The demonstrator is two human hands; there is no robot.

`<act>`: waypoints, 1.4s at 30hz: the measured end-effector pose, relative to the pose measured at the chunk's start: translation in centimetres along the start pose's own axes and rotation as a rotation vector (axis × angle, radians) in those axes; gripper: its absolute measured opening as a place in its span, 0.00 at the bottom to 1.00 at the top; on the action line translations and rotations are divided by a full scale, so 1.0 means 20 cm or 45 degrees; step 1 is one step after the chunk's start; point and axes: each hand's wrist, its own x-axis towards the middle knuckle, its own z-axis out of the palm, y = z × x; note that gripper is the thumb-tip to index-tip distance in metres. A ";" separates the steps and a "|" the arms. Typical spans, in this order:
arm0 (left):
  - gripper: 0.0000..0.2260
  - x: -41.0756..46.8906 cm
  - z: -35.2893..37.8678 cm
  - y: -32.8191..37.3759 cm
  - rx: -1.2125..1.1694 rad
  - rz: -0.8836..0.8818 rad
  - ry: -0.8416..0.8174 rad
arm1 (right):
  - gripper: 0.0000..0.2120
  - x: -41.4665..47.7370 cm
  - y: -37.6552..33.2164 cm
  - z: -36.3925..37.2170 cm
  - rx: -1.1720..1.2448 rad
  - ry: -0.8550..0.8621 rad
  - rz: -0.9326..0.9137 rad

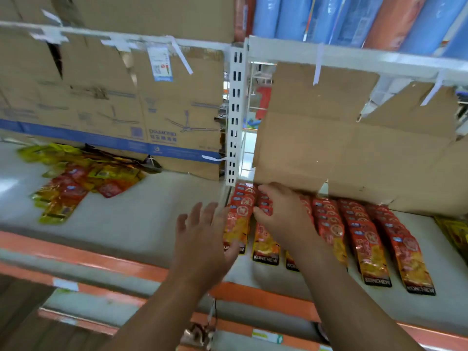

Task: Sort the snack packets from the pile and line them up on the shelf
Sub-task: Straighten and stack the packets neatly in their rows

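Surface: a pale grey shelf (pixel 141 224) with an orange front edge (pixel 101 259)
Landmark: a white slotted post (pixel 234 117) standing at the back of the shelf
Room: store racking; blue and orange rolls (pixel 354 19) stand on the level above, right of the post
Writing: the fan box (pixel 126 102) left of the post is printed "DIAMOND" over a blue band, with fan drawings and a white barcode label (pixel 160 63); the black band on each red packet reads roughly "KOMCHEW", blurred
Containers: the fan box and a plain torn cardboard box (pixel 354 153) right of the post; their contents are hidden
Pile: loose yellow and red packets (pixel 81 178) lie heaped well left of the post, against the fan box
Red packets: overlapping rows (pixel 367 239) lie flat, from just below the post rightwards
Yellow packets: a few (pixel 455 234) far right of the post
Left hand: (pixel 202 231) open with fingers spread, at the edge of the row nearest the post
Right hand: (pixel 283 214) fingers and thumb curled round red packets in the second row from the post
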 end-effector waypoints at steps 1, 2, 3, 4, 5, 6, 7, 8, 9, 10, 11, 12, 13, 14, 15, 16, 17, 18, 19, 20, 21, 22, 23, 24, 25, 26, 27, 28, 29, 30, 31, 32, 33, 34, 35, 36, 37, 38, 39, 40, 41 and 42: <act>0.31 -0.01 -0.05 -0.11 0.034 -0.048 -0.019 | 0.24 0.00 -0.09 0.03 0.013 -0.007 -0.029; 0.33 -0.02 -0.10 -0.22 0.066 -0.091 -0.033 | 0.25 0.00 -0.19 0.07 0.031 -0.028 -0.043; 0.35 -0.03 -0.16 -0.33 0.095 -0.130 -0.048 | 0.27 0.01 -0.29 0.11 0.037 -0.055 -0.056; 0.37 -0.06 -0.21 -0.44 0.123 -0.163 -0.056 | 0.31 0.02 -0.39 0.16 0.029 -0.075 -0.080; 0.38 -0.08 -0.26 -0.55 0.142 -0.191 -0.055 | 0.34 0.03 -0.49 0.21 0.006 -0.095 -0.115; 0.38 -0.12 -0.32 -0.66 0.159 -0.216 -0.042 | 0.37 0.04 -0.59 0.25 -0.021 -0.119 -0.154; 0.38 -0.16 -0.38 -0.78 0.173 -0.240 -0.032 | 0.39 0.05 -0.69 0.30 -0.034 -0.159 -0.174; 0.38 -0.20 -0.43 -0.88 0.184 -0.264 -0.024 | 0.39 0.05 -0.79 0.34 -0.036 -0.202 -0.186; 0.39 -0.24 -0.49 -0.99 0.193 -0.290 -0.015 | 0.39 0.05 -0.89 0.38 -0.028 -0.232 -0.200; 0.39 -0.28 -0.54 -1.09 0.199 -0.321 -0.009 | 0.40 0.05 -0.99 0.42 -0.014 -0.243 -0.219; 0.39 -0.32 -0.60 -1.19 0.197 -0.354 -0.006 | 0.41 0.04 -1.08 0.46 0.003 -0.240 -0.245; 0.40 -0.35 -0.65 -1.28 0.185 -0.386 0.001 | 0.41 0.05 -1.17 0.51 0.018 -0.241 -0.270; 0.40 -0.39 -0.69 -1.36 0.173 -0.416 0.010 | 0.41 0.05 -1.26 0.55 0.022 -0.254 -0.294; 0.40 -0.43 -0.72 -1.44 0.164 -0.444 0.018 | 0.40 0.05 -1.34 0.60 0.023 -0.267 -0.317; 0.39 -0.47 -0.76 -1.52 0.157 -0.467 0.030 | 0.40 0.06 -1.41 0.64 0.027 -0.277 -0.341; 0.39 -0.50 -0.78 -1.58 0.146 -0.487 0.044 | 0.39 0.06 -1.48 0.69 0.039 -0.281 -0.362; 0.38 -0.54 -0.80 -1.65 0.134 -0.504 0.052 | 0.39 0.07 -1.55 0.73 0.052 -0.289 -0.378; 0.37 -0.56 -0.82 -1.71 0.125 -0.523 0.054 | 0.38 0.08 -1.61 0.77 0.054 -0.300 -0.389; 0.36 -0.58 -0.84 -1.77 0.119 -0.545 0.053 | 0.37 0.09 -1.67 0.80 0.053 -0.308 -0.405; 0.35 -0.60 -0.85 -1.82 0.117 -0.565 0.054 | 0.37 0.10 -1.72 0.84 0.058 -0.316 -0.416; 0.34 -0.60 -0.86 -1.86 0.114 -0.581 0.060 | 0.36 0.12 -1.76 0.87 0.070 -0.319 -0.423; 0.34 -0.61 -0.86 -1.91 0.110 -0.591 0.060 | 0.35 0.13 -1.80 0.91 0.083 -0.320 -0.424; 0.34 -0.60 -0.86 -1.94 0.110 -0.594 0.056 | 0.34 0.15 -1.82 0.94 0.093 -0.315 -0.423; 0.35 -0.59 -0.85 -1.98 0.105 -0.595 0.046 | 0.33 0.17 -1.84 0.98 0.102 -0.313 -0.414; 0.37 -0.58 -0.85 -2.01 0.098 -0.598 0.036 | 0.32 0.20 -1.86 1.02 0.108 -0.316 -0.402; 0.38 -0.56 -0.83 -2.05 0.090 -0.599 0.026 | 0.31 0.23 -1.87 1.07 0.113 -0.329 -0.386; 0.38 -0.53 -0.82 -2.09 0.087 -0.598 0.012 | 0.31 0.25 -1.88 1.11 0.120 -0.341 -0.372; 0.36 -0.50 -0.81 -2.12 0.093 -0.594 -0.004 | 0.31 0.28 -1.88 1.15 0.127 -0.347 -0.359; 0.34 -0.47 -0.79 -2.16 0.104 -0.587 -0.022 | 0.31 0.32 -1.89 1.19 0.131 -0.345 -0.352; 0.33 -0.44 -0.78 -2.20 0.111 -0.579 -0.034 | 0.31 0.35 -1.90 1.23 0.134 -0.343 -0.343; 0.33 -0.40 -0.77 -2.24 0.117 -0.570 -0.039 | 0.31 0.39 -1.91 1.26 0.141 -0.336 -0.341; 0.33 -0.36 -0.77 -2.28 0.116 -0.562 -0.041 | 0.30 0.44 -1.92 1.29 0.145 -0.328 -0.338; 0.33 -0.32 -0.76 -2.32 0.111 -0.557 -0.043 | 0.29 0.48 -1.93 1.33 0.146 -0.319 -0.339; 0.32 -0.27 -0.75 -2.36 0.110 -0.552 -0.049 | 0.29 0.53 -1.95 1.36 0.146 -0.316 -0.339; 0.32 -0.23 -0.74 -2.40 0.120 -0.544 -0.060 | 0.28 0.58 -1.96 1.39 0.151 -0.311 -0.347; 0.32 -0.18 -0.73 -2.43 0.136 -0.531 -0.070 | 0.28 0.63 -1.97 1.42 0.160 -0.315 -0.348; 0.32 -0.13 -0.73 -2.46 0.146 -0.518 -0.077 | 0.28 0.67 -1.99 1.45 0.166 -0.324 -0.346; 0.32 -0.08 -0.71 -2.49 0.146 -0.507 -0.086 | 0.28 0.71 -2.00 1.48 0.169 -0.335 -0.335; 0.32 -0.03 -0.70 -2.53 0.139 -0.494 -0.101 | 0.28 0.75 -2.01 1.50 0.163 -0.343 -0.328; 0.32 0.02 -0.68 -2.55 0.133 -0.480 -0.118 | 0.28 0.79 -2.01 1.53 0.158 -0.350 -0.324; 0.33 0.06 -0.66 -2.58 0.137 -0.463 -0.135 | 0.28 0.82 -2.01 1.55 0.145 -0.360 -0.317; 0.34 0.10 -0.64 -2.60 0.148 -0.447 -0.154 | 0.27 0.85 -2.02 1.57 0.134 -0.367 -0.308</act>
